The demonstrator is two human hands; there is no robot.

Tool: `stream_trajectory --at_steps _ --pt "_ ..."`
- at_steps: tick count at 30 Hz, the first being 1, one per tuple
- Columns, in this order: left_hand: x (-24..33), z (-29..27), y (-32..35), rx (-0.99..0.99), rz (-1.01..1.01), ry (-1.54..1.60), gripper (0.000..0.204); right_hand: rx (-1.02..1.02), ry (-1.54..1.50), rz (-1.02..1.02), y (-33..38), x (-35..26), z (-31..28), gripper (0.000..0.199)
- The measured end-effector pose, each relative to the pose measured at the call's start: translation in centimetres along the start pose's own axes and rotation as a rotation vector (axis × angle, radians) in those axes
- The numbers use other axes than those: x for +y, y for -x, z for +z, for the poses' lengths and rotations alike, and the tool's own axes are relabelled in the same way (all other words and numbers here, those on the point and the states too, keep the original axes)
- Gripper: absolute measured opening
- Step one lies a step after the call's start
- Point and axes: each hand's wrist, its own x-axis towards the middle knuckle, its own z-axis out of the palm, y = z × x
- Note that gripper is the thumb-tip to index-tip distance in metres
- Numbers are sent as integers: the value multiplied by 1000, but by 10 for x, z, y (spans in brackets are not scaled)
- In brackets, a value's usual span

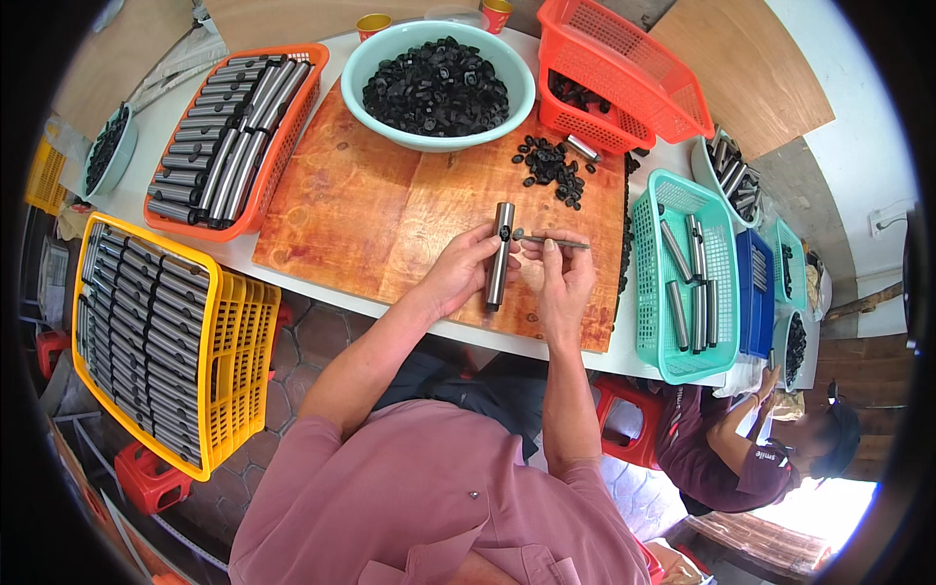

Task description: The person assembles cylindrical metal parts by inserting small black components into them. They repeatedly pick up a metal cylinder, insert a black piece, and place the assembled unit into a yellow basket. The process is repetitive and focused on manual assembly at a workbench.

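Observation:
A silver metal tube (498, 268) stands out from my left hand (460, 265), whose fingers are closed round its middle. Near its upper end the tube has a black fitting in its side. In my right hand (564, 278) is a thin dark metal rod tool (565, 243), pinched between thumb and fingers, its tip at or very close to that fitting. Both hands are above the near part of a wooden board (366, 249). Small black plastic parts (552, 172) lie loose on the board beyond my right hand.
A pale green bowl (429, 142) of black parts stands behind the board. Orange basket (237, 231) and yellow crate (209, 361) hold rows of tubes at left. Right are red baskets (624, 58) and a green basket (682, 363) with several tubes. Another person (731, 439) sits at right.

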Motion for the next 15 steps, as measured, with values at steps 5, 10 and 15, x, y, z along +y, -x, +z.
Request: stream_trajectory --at_steps 5,10,15 --pt "-2 -3 -1 -15 4 -12 31 -32 159 -48 1 -1 -1 11" --pt "-1 0 -1 -19 20 -34 35 -34 203 -86 1 5 0 11" --pt "-2 0 0 6 25 12 32 -28 204 -126 0 10 2 9"
